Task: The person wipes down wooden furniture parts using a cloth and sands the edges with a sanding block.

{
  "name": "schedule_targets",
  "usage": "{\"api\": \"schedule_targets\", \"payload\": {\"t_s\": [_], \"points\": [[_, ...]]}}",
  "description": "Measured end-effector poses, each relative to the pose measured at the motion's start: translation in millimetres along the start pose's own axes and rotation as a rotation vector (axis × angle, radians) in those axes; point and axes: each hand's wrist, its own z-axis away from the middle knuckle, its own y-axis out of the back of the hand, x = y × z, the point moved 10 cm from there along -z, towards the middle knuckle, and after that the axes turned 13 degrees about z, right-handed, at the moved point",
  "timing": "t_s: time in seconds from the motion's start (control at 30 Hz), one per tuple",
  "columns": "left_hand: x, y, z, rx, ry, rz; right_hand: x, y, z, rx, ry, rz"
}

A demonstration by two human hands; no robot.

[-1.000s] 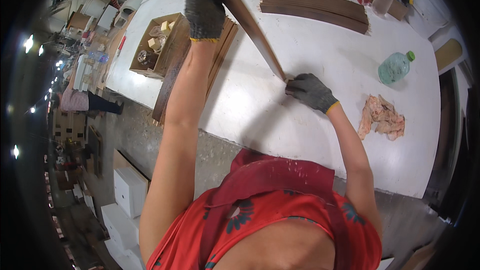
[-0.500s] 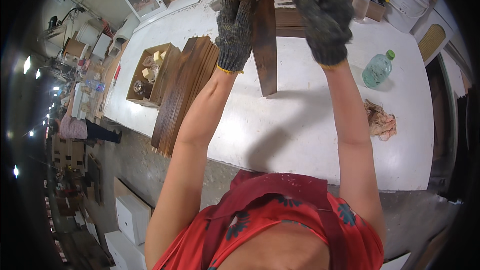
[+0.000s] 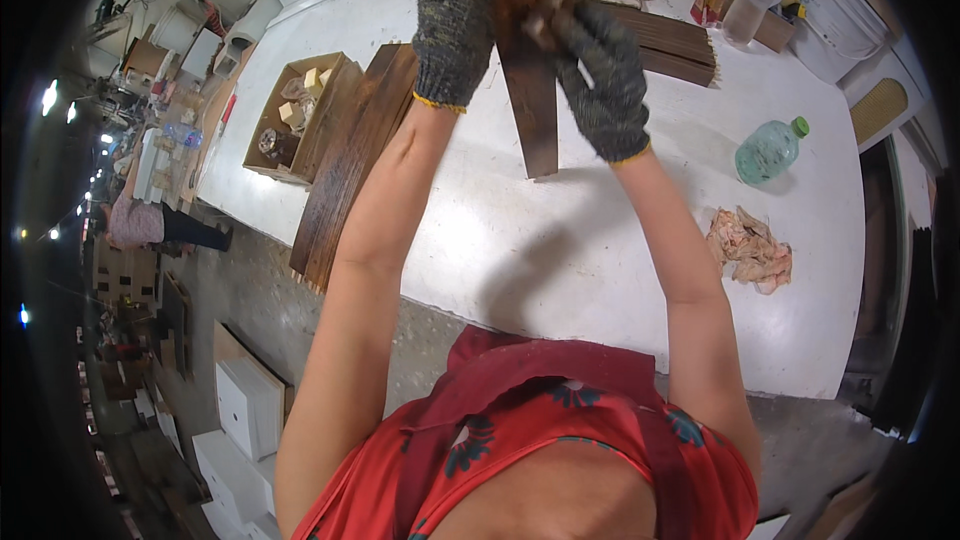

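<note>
Right hand [image 3: 605,85] nearer edge of board [image 3: 530,120], wide tabletop [image 3: 600,275] below

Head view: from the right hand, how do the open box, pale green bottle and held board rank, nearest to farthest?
From the right hand:
1. Held board: just to its left.
2. Pale green bottle: out to its right.
3. Open box: well off left, beyond the left forearm.
</note>
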Motion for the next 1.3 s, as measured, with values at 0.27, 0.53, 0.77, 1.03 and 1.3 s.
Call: {"api": "schedule_targets", "payload": {"t_s": [0.27, 0.53, 0.77, 1.03, 1.3], "points": [[-59.3, -31.5, 16.8, 0.363, 0.877, 1.401, 20.0, -59.9, 161.8, -0.474, -0.149, -0.139], [-64.1, -38.0, 18.1, 0.357, 0.847, 1.397, 20.4, -69.2, 238.7, -0.71, -0.001, -0.062], [-69.0, -57.4, 55.3, 0.054, 0.703, 0.729, 15.5, -86.4, 235.4, -1.064, 0.008, 0.006], [21.2, -152.9, 243.1, -0.041, 1.625, 1.306, -14.8, -32.5, 232.5, -1.102, -0.007, -0.235], [131.1, -120.8, 248.8, -0.168, 2.033, 1.592, 49.9, 107.0, 339.3, -0.735, -1.461, -0.864]]}}
